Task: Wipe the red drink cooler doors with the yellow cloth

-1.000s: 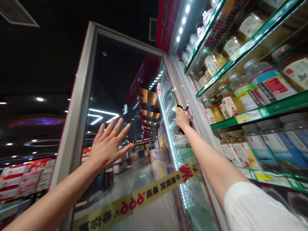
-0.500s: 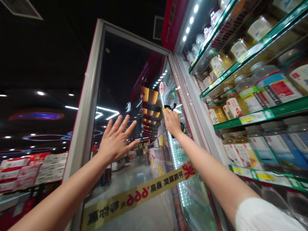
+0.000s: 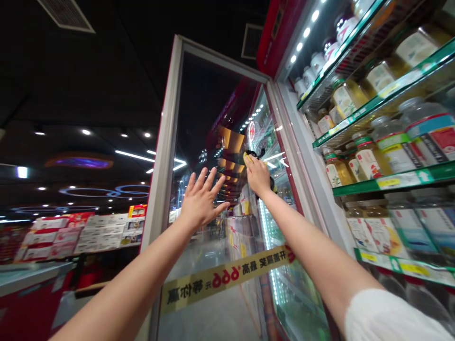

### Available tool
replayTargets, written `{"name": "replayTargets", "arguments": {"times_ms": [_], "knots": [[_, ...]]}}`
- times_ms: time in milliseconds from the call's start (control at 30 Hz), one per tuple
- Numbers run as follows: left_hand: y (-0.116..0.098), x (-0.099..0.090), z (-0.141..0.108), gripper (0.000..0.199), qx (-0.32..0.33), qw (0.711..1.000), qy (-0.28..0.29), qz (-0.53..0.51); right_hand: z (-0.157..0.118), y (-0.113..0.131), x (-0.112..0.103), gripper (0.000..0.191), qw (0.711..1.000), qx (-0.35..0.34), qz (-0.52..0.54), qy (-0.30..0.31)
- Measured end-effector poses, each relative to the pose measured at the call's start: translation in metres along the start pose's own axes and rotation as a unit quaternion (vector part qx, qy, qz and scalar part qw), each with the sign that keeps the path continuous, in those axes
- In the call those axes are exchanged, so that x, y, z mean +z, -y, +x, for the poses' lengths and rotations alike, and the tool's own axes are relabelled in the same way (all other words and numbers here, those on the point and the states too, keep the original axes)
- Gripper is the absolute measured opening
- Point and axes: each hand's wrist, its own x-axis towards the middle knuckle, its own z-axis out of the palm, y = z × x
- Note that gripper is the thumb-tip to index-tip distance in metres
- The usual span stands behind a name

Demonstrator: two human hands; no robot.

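The glass door [image 3: 213, 113] of a tall drinks cooler stands swung open before me, in a grey metal frame. My left hand [image 3: 202, 199] is spread wide with its palm toward the pane; whether it touches the glass I cannot tell. Farther right, near the hinge side, my right hand [image 3: 258, 175] is closed around a yellow and black thing [image 3: 246, 157] held against the pane. My fingers cover most of it, so its kind is unclear. Below both hands, a yellow printed strip [image 3: 227, 279] with mirrored lettering crosses the glass.
Cooler shelves [image 3: 391, 182] with green edges hold several rows of drink bottles [image 3: 368, 156] on the right. Stacked boxes [image 3: 103, 232] stand at the left beyond the door. A counter [image 3: 31, 277] is at lower left. Through the glass, floor and more goods show.
My view has turned left, so door, shelves and both hands appear farther right. Both hands keep much the same pose, the left spread and the right closed on the yellow and black thing.
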Motion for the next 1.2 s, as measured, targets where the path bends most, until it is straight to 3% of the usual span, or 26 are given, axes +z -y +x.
{"name": "replayTargets", "arguments": {"times_ms": [67, 167, 233, 300, 400, 500, 600, 667, 733, 833, 900, 967, 1100, 1200], "knots": [[-0.001, -0.001, 0.000, 0.080, -0.001, 1.000, -0.002, -0.001, -0.023, 0.007, -0.002, 0.055, 0.996, -0.077, 0.007, 0.032], [-0.001, -0.001, 0.000, 0.080, -0.004, 1.000, -0.011, -0.005, -0.059, -0.012, -0.012, 0.058, 0.985, -0.156, 0.001, 0.077], [-0.002, -0.002, 0.000, 0.080, -0.005, 1.000, -0.012, -0.003, -0.061, -0.026, -0.017, 0.056, 0.991, -0.119, -0.009, 0.067], [-0.002, -0.002, -0.001, 0.080, -0.002, 1.000, -0.010, -0.002, -0.043, -0.025, -0.015, 0.054, 0.999, -0.026, -0.012, 0.023], [-0.004, -0.004, -0.001, 0.080, 0.002, 1.000, -0.004, -0.007, -0.013, 0.011, -0.006, 0.054, 0.999, 0.038, 0.001, -0.018], [-0.002, -0.009, 0.001, 0.081, 0.005, 1.000, 0.019, -0.013, -0.017, 0.052, 0.000, 0.055, 0.998, -0.048, 0.025, 0.011], [0.009, -0.019, -0.003, 0.076, 0.040, 0.997, 0.063, -0.016, -0.043, 0.057, -0.004, 0.058, 0.990, -0.121, 0.042, 0.051], [0.019, -0.027, -0.014, 0.068, 0.076, 0.994, 0.083, -0.014, -0.051, 0.046, -0.009, 0.058, 0.994, -0.090, 0.042, 0.047], [0.029, -0.034, -0.031, 0.060, 0.099, 0.992, 0.080, -0.008, -0.044, 0.039, -0.011, 0.057, 0.999, 0.001, 0.032, 0.020], [0.038, -0.041, -0.060, 0.049, 0.118, 0.992, 0.036, 0.002, -0.024, 0.056, -0.008, 0.057, 0.995, 0.093, 0.019, 0.001], [0.040, -0.045, -0.074, 0.044, 0.126, 0.992, 0.008, 0.001, -0.024, 0.080, -0.006, 0.058, 0.998, 0.059, 0.026, 0.016], [0.041, -0.048, -0.082, 0.039, 0.125, 0.992, -0.013, 0.000, -0.038, 0.100, -0.008, 0.056, 0.998, -0.020, 0.042, 0.036], [0.039, -0.056, -0.083, 0.030, 0.125, 0.991, -0.053, -0.012, -0.066, 0.111, -0.019, 0.057, 0.983, -0.159, 0.071, 0.064], [0.037, -0.060, -0.081, 0.025, 0.127, 0.989, -0.076, -0.020, -0.047, 0.119, -0.022, 0.057, 0.985, -0.145, 0.086, 0.045]]}}
